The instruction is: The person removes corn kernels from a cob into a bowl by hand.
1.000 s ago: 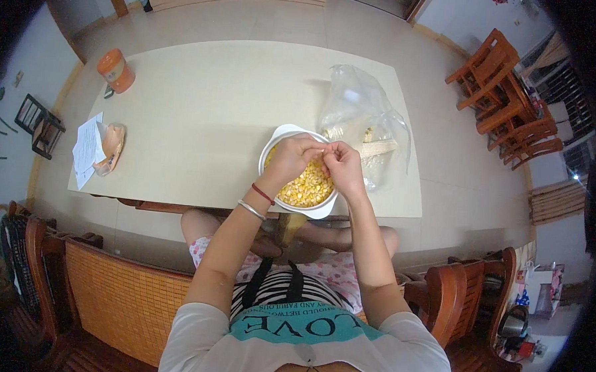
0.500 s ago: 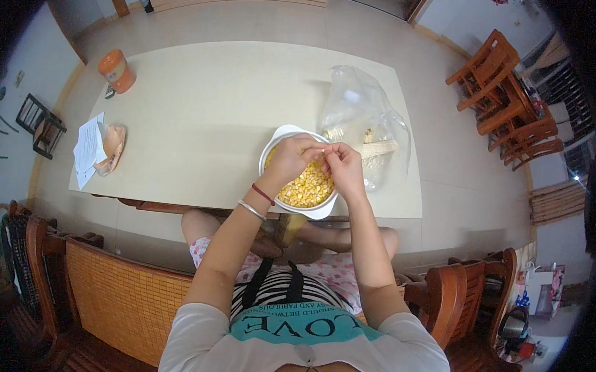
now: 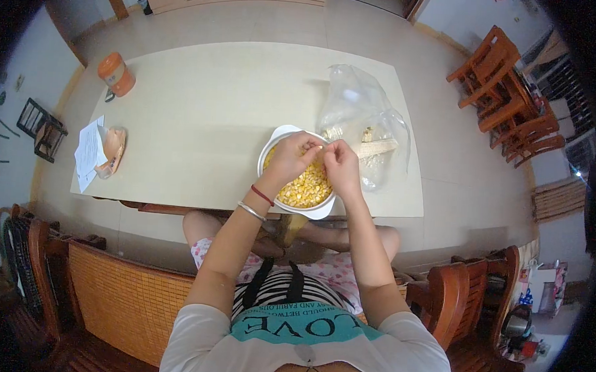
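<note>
A white bowl (image 3: 319, 214) with two side handles holds loose yellow corn kernels (image 3: 304, 191) near the table's front edge. Over its left part is my left hand (image 3: 291, 159), fingers pinched, with a red cord and a silver bangle on the wrist. My right hand (image 3: 342, 169) is closed in a pinch above the bowl's right side. The fingertips of both hands come close together over the kernels; whatever they pinch is too small to make out. Just right of the bowl, a clear plastic bag (image 3: 358, 95) lies with stripped corn cobs (image 3: 377, 148) in it.
The pale table (image 3: 194, 121) carries an orange canister (image 3: 116, 75) at the far left. Papers (image 3: 88, 151) and an orange-brown packet in clear plastic (image 3: 113, 151) lie at its left edge. A wooden bench (image 3: 127, 295) is behind me, and wooden chairs (image 3: 493, 68) stand to the right.
My fingertips have shifted slightly, with a small gap now between the two hands. The right fingers have curled in more. The bowl and bag stay nearly where they were.
</note>
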Demonstrator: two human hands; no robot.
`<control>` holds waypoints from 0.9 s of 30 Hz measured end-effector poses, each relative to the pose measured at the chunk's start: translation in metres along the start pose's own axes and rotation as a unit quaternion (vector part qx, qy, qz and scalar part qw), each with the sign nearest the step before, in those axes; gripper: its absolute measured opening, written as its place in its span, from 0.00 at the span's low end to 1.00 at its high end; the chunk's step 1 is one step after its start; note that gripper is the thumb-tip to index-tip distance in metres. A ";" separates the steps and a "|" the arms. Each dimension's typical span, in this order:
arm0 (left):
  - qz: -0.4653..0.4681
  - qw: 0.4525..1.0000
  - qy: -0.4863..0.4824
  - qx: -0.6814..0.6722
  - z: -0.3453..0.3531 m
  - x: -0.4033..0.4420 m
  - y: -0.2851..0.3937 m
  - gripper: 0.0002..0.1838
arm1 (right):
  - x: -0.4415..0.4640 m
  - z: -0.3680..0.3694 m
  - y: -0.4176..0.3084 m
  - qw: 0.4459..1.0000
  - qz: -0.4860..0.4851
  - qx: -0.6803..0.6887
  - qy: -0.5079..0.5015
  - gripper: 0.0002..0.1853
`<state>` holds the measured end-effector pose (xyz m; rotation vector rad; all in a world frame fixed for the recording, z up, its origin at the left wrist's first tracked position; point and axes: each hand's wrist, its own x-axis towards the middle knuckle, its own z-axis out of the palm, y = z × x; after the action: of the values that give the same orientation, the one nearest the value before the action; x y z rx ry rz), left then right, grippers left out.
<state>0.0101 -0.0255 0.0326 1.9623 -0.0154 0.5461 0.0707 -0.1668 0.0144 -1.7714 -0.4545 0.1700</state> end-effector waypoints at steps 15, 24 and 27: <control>-0.108 0.986 -0.037 -0.121 0.000 0.006 -0.017 0.09 | 0.042 -0.113 0.060 0.929 -0.091 -0.314 0.175 0.10; -0.010 1.000 0.000 0.009 0.000 0.003 -0.012 0.08 | 0.029 -0.098 0.025 0.876 -0.024 -0.458 0.145 0.10; -0.020 0.999 0.031 0.019 -0.002 0.004 -0.005 0.07 | 0.026 -0.098 0.031 0.850 -0.125 -0.480 0.178 0.09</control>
<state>0.0138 -0.0204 0.0301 1.9775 0.0751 0.5846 0.1350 -0.2510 0.0130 -2.6143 -0.5335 -0.6846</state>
